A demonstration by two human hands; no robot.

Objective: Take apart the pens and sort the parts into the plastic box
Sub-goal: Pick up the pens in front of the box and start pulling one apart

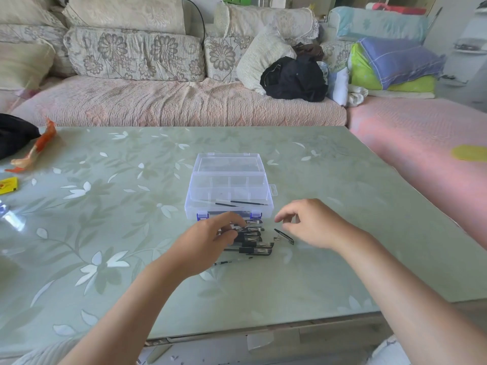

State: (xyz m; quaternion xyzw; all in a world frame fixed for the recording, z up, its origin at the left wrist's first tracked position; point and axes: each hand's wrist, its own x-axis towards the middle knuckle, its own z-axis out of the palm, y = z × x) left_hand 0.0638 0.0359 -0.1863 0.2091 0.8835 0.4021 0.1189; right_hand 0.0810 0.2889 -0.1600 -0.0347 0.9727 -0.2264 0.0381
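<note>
A clear plastic box (267, 204) with blue latches stands open on the table, its lid lying flat behind it. Two refills (247, 202) lie in its front compartment. Just in front of the box is a pile of black pens (257, 245) with clear clip caps. My left hand (210, 241) rests on the pile's left side, fingers curled over the pens; whether it grips one is hidden. My right hand (313, 222) hovers to the right of the pile, fingers apart and empty. Below it lie a loose black pen part (284, 235) and a small spring (276, 238). A thin refill (232, 261) lies nearest me.
The glass table (131, 233) has a floral green top. At its left edge lie an orange wrapper (34, 150), a yellow packet (8, 185) and a black bag (13, 133). A sofa (171, 101) with cushions and clothes runs behind; a pink-covered seat (421, 133) is at the right.
</note>
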